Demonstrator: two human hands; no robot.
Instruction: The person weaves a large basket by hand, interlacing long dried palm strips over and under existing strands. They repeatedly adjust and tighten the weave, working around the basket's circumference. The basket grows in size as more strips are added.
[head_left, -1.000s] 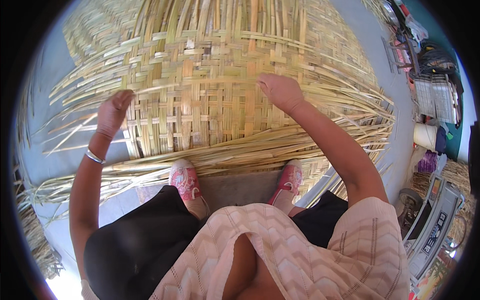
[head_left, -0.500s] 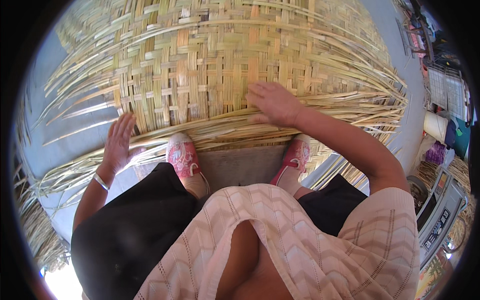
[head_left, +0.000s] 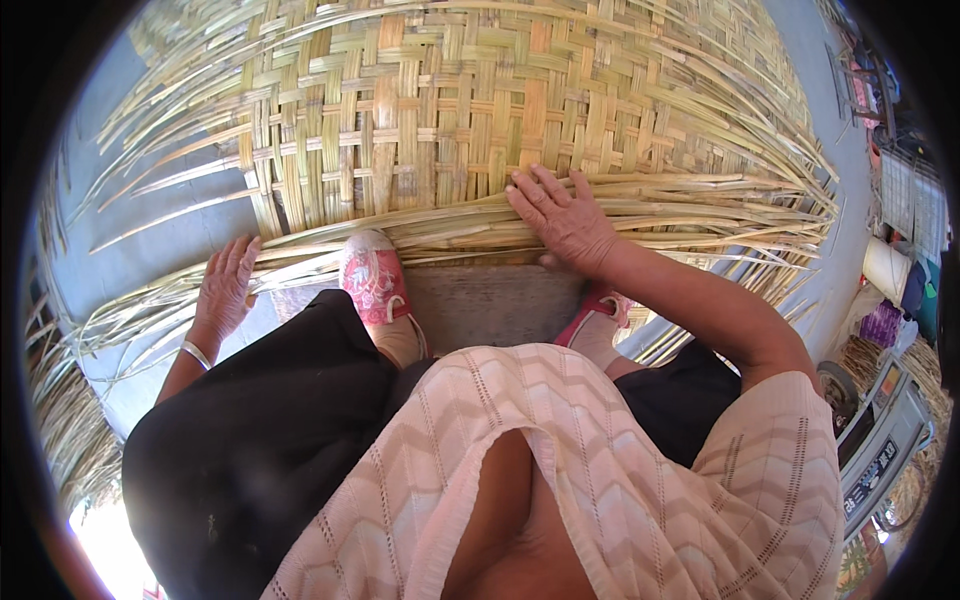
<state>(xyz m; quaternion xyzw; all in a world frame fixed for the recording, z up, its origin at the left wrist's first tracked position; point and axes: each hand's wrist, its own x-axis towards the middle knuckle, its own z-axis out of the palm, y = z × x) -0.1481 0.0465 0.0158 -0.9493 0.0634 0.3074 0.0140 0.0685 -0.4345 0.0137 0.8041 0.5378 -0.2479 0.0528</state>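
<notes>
- Where my right hand [head_left: 565, 215] rests, fingers spread and clamped on nothing, the loose strips [head_left: 465, 232] lie beneath, running left to right.
- My left hand [head_left: 226, 285], also loosely open, is by their left stretch (touching or not, I cannot tell).
- Just beyond lies the woven mat [head_left: 400, 130], nearer my right hand.
- My left shoe [head_left: 372, 285] crowds the strips' near side.

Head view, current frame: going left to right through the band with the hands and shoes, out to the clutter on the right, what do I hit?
Left hand → pink patterned shoe on the left foot → right hand → off-white tub-like container.
</notes>
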